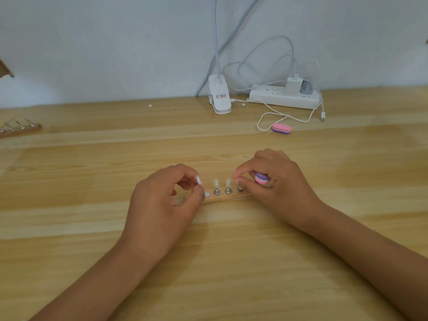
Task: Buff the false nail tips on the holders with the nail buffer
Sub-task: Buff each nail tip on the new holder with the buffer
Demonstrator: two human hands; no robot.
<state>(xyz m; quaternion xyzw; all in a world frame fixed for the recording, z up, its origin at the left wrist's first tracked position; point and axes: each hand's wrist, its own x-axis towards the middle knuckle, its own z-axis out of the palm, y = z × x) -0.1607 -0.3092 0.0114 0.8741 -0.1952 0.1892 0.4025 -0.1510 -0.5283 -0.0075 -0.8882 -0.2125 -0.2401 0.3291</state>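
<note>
Apparently midway through the buffing, a narrow light-wood holder strip (215, 199) is seen lying crosswise on a pale wooden table (92, 228), framed by two bare hands.

A clear plastic false nail tip (198, 180) is pinched between thumb and forefinger of the left hand (159, 205), which is curled closed around it at the strip's left end. Whether the tip's stand is lifted with it is hidden by the thumb. A small pale round disc (207, 194) is left bare just beside that thumb.

A small pink, white and purple foam nail buffer (262, 177) is tucked under the curled middle fingers of the right hand (282, 188) and is shown end-on. With the same hand, thumb and forefinger are closed on something at the top of the rightmost small metal stand (240, 188), probably its tip, though this cannot be made out.

Two more clear tips (215, 183) are left standing upright on metal stands between the hands, untouched.

The next move is judged to turn on one relation. The row runs left to right, and the nail buffer is parked behind the right fingertips, not laid against any tip. The right hand is the nearer to the rightmost stand, while the pinched tip is held across the row — two stands away. The buffer would have to be brought forward into the fingertips before any tip can be rubbed.

A second pink-and-purple buffer block (281, 129), a white clip lamp (219, 96) and a white power strip (284, 98) are set well back.
</note>
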